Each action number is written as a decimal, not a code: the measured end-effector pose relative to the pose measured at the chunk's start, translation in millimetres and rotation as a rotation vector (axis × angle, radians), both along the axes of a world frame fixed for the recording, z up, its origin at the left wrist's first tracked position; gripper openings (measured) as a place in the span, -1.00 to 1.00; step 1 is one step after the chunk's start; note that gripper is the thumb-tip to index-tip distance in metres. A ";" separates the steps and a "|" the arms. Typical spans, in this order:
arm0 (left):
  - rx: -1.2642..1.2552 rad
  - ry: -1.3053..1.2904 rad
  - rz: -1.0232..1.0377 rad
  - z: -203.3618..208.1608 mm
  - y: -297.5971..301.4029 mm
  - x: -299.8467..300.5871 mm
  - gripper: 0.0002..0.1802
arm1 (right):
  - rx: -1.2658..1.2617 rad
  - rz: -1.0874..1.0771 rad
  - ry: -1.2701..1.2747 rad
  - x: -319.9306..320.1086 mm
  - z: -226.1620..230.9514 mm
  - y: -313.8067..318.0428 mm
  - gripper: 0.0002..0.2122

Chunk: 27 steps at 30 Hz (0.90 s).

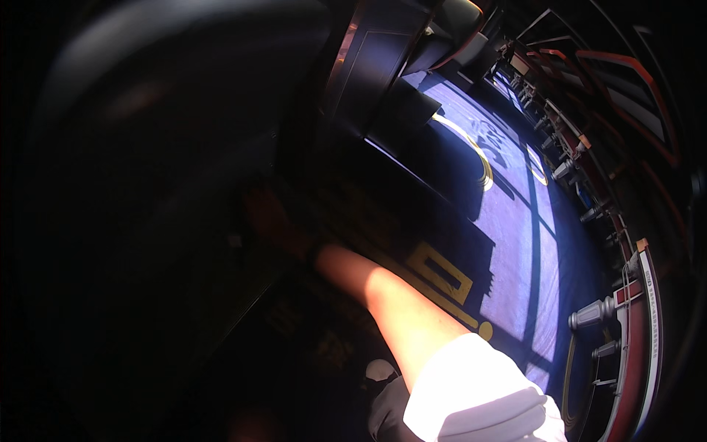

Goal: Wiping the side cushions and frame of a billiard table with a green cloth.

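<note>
My right arm, in a white sleeve (479, 390) and with a dark band at the wrist, reaches from the lower right into deep shadow. My right hand (271, 215) is at or close to a large dark panel-like surface (177, 199) on the left. Its fingers are lost in the dark, so I cannot see whether it holds anything. A dim reddish blur (254, 426) at the bottom edge may be my left hand; no fingers show there.
Blue carpet (508, 243) with yellow patterns runs away to the upper right, striped by sunlight. Dark furniture (375, 66) stands at the top middle. Along the right side runs a long red-and-white edge (639, 339) with several grey turned posts (591, 313). A white shoe (381, 370) shows below my arm.
</note>
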State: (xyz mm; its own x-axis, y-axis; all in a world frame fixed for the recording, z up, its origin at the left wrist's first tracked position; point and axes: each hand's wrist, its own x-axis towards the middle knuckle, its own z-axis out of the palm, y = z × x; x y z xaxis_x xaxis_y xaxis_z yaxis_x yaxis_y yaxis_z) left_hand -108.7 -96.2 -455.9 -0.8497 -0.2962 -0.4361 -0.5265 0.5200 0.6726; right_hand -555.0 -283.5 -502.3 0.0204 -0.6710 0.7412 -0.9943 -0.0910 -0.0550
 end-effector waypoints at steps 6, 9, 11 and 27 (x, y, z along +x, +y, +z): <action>-0.033 0.030 -0.010 -7.4 2.2 0.2 -0.79 | 0.293 -0.091 -0.074 12.4 13.7 22.5 -0.71; 0.041 -0.025 0.003 -1.2 0.8 -8.5 -0.78 | 0.268 -0.119 -0.040 6.1 2.5 19.4 -0.75; 0.018 -0.011 0.018 -7.4 2.6 -5.4 -0.78 | 0.209 -0.076 0.068 6.3 7.0 20.3 -0.77; 0.012 -0.032 -0.153 -53.6 -2.5 12.7 -0.67 | 0.491 -0.103 -0.192 44.0 4.9 36.2 -0.59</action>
State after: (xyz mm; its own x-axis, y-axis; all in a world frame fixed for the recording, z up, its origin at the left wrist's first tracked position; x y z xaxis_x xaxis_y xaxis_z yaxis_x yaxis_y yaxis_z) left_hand -96.0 -98.7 -509.5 -0.8701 -0.1590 -0.4665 -0.4631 0.5879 0.6632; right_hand -511.1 -247.3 -497.4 -0.1689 -0.9311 0.3234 -0.9646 0.0886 -0.2486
